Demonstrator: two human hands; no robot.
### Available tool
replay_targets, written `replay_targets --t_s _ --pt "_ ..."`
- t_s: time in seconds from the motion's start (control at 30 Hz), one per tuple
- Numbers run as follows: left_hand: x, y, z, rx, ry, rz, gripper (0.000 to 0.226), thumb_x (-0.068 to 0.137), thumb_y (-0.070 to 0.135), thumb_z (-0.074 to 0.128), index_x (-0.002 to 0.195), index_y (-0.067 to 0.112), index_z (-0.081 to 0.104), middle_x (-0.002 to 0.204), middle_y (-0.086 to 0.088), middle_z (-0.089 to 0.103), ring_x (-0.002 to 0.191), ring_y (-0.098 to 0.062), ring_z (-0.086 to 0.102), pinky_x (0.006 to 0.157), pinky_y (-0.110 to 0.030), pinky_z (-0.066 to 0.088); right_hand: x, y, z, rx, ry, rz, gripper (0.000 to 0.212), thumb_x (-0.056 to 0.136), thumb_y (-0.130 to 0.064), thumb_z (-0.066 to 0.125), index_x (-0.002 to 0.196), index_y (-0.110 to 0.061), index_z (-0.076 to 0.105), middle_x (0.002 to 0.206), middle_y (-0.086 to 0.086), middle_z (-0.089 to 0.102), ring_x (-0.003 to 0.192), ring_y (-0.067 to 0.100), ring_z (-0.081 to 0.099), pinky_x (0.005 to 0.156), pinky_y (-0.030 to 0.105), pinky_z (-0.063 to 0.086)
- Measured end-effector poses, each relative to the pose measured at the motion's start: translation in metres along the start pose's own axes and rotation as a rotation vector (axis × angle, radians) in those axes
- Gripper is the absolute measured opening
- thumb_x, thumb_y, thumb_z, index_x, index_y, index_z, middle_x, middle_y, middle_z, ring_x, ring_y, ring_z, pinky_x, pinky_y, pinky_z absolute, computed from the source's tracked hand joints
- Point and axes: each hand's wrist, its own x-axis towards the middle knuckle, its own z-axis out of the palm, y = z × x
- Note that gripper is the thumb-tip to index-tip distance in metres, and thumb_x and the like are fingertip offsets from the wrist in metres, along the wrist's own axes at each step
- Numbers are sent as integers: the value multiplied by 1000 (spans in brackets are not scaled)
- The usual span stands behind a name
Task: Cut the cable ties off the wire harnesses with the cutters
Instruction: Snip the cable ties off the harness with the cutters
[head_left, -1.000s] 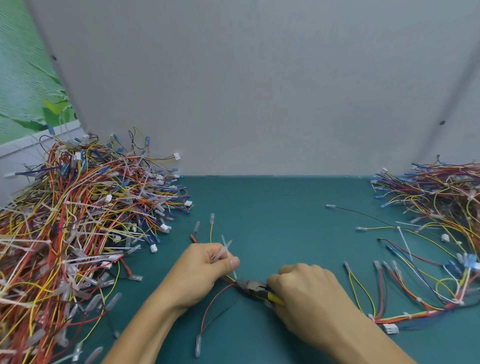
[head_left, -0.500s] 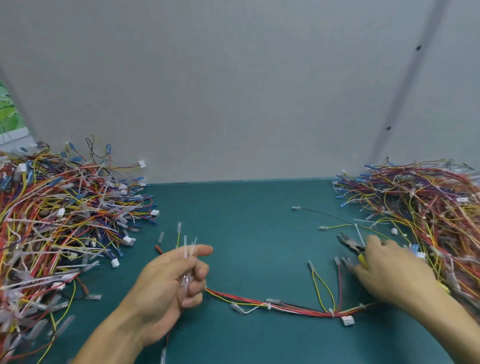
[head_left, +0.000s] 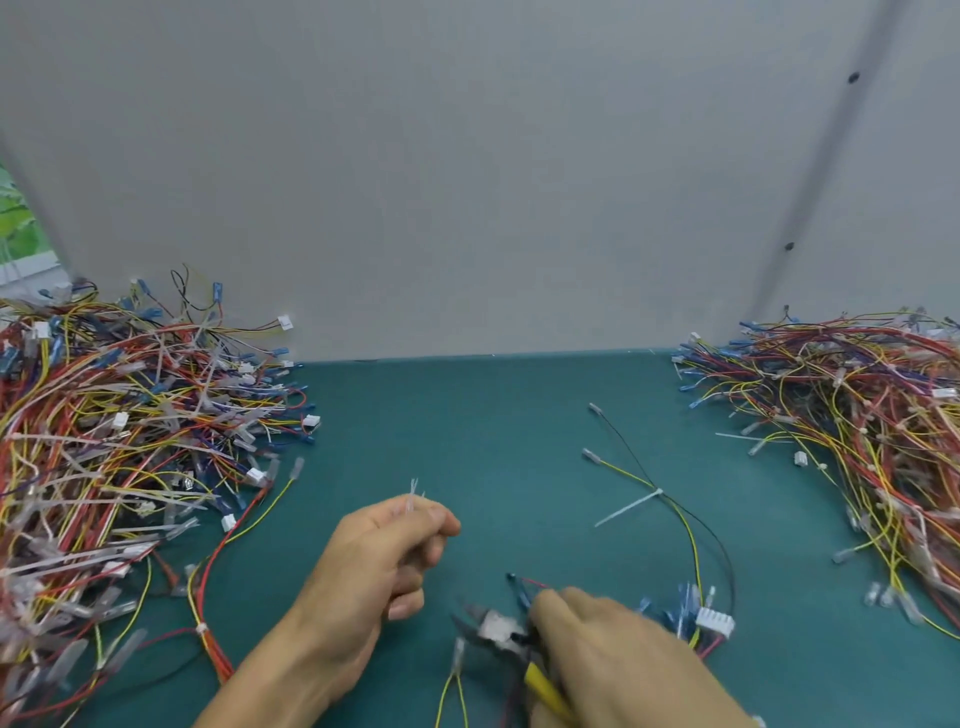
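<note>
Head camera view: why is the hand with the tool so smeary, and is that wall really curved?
In the head view the right hand and cutters are motion-blurred, while the left hand and the left wire pile look sharper; the wall's dark seam bows, likely from the wide-angle lens; lighting is soft.

The teal worktop (head_left: 493, 426) is loaded at both ends. On the far left sits a big heap of wire harnesses (head_left: 130, 441) in red, yellow and blue, white ties sticking out everywhere, spilling down to the near edge. On the far right a second harness heap (head_left: 857, 415) is banked up at the back. Between them one loose harness (head_left: 691, 540) lies alone, its yellow and black wires curving down to a white connector (head_left: 716, 621), with a white cable tie (head_left: 631, 506) cinched round the pair, tail pointing left. Off the left heap a red-and-yellow harness (head_left: 208, 644) trails toward the near edge. Just beside the right heap lie a few clear-sleeved terminals (head_left: 878, 595).
</note>
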Motion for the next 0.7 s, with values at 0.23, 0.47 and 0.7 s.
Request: replay_targets --t_s 0.23,0.47,0.7 --pt "1 -3 4 147 56 75 18 61 24 75 71 11 70 50 4 32 41 -10 21 39 -16 17 38 103 -17 -325 228 350 24 84 -29 49 108 -28 44 111 -5 52 104 22 54 77 34 39" --pt "10 -4 18 340 2 167 16 68 9 82 77 21 75 54 8 44 44 -6 35 44 -12 30 51 134 5 63 273 393 22 76 -23 58 97 -25 51 91 0 67 88 32 58 64 33 44" --pt "17 -7 28 761 -23 616 29 74 8 79 91 31 76 79 16 61 68 7 56 66 -3 36 55 92 -3 681 171 75 12 75 -15 70 78 -20 59 67 1 63 59 9 49 60 28 43"
